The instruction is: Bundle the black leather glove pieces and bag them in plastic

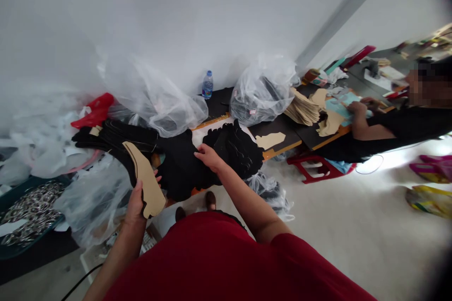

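**Tan pattern gripped in left hand**
Black cutouts are pressed flat by the open right hand at the table's near edge.

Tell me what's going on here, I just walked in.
A person's left hand grips a tan cut-out piece with black material behind it, while their right hand rests on a heap of black cut-out pieces on a table. A clear plastic bag holding dark contents sits behind the heap. Further along, a co-worker's hand rests on a pale blue sheet, near a stack of tan pieces.
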`<action>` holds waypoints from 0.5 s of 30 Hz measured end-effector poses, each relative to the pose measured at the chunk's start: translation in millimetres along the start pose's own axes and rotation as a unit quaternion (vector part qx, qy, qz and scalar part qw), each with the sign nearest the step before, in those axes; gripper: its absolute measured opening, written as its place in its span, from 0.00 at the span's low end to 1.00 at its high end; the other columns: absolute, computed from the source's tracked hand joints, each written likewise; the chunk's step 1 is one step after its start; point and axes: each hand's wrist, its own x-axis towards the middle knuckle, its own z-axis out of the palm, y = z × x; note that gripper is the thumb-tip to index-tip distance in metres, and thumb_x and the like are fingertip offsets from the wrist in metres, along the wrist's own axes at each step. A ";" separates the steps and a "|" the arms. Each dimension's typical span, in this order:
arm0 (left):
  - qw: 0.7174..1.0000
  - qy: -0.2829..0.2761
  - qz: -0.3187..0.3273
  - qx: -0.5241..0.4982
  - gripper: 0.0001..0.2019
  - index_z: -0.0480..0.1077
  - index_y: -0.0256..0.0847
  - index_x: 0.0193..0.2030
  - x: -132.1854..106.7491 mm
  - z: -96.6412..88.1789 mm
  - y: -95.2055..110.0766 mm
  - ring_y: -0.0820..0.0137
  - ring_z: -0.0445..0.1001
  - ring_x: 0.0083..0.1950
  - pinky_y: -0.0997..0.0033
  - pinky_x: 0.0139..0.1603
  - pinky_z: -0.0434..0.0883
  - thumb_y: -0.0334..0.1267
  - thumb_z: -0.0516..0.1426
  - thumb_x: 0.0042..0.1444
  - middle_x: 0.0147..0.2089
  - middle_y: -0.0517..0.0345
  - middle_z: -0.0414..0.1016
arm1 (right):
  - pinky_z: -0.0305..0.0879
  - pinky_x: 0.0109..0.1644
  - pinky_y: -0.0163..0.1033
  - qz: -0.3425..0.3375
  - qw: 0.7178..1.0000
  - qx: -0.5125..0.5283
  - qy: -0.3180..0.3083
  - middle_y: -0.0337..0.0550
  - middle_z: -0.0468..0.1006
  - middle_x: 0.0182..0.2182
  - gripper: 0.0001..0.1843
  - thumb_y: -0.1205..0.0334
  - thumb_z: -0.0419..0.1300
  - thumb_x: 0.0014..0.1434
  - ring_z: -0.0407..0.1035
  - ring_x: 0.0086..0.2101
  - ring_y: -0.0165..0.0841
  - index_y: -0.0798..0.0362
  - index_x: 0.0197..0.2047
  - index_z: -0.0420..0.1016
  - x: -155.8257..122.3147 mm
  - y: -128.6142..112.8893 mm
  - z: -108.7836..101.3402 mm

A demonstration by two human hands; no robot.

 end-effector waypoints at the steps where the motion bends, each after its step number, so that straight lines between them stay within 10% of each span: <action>1: 1.000 0.001 0.006 -0.004 0.40 0.79 0.38 0.64 -4.9 1.0 2.1 0.55 0.86 0.46 0.66 0.36 0.81 0.68 0.66 0.54 0.48 0.47 0.88 | 0.67 0.40 0.34 0.000 1.000 0.004 0.004 0.34 0.73 0.32 0.09 0.56 0.64 0.61 0.69 0.35 0.31 0.51 0.39 0.69 1.9 -4.9 4.1; 7: 1.000 0.009 0.017 -0.019 0.40 0.80 0.40 0.62 -15.5 8.7 10.4 0.52 0.86 0.50 0.62 0.39 0.82 0.68 0.68 0.51 0.51 0.45 0.88 | 0.76 0.53 0.44 0.015 0.999 -0.018 0.035 0.41 0.80 0.42 0.12 0.62 0.61 0.63 0.76 0.45 0.37 0.52 0.51 0.73 13.7 -25.0 37.4; 11: 0.999 0.003 0.009 -0.031 0.41 0.80 0.39 0.62 -19.2 14.5 14.9 0.52 0.86 0.50 0.62 0.41 0.83 0.72 0.64 0.56 0.52 0.43 0.88 | 0.64 0.73 0.56 -0.017 0.996 -0.069 0.062 0.59 0.76 0.63 0.26 0.66 0.64 0.61 0.69 0.65 0.46 0.57 0.62 0.73 -11.2 -37.1 59.5; 15: 0.999 -0.014 0.002 -0.031 0.41 0.81 0.40 0.61 -33.2 23.2 17.2 0.49 0.86 0.51 0.59 0.43 0.83 0.74 0.65 0.55 0.49 0.45 0.88 | 0.70 0.71 0.54 -0.105 0.994 -0.020 -0.036 0.57 0.72 0.69 0.30 0.56 0.66 0.68 0.72 0.64 0.44 0.52 0.70 0.69 -52.3 -60.9 80.4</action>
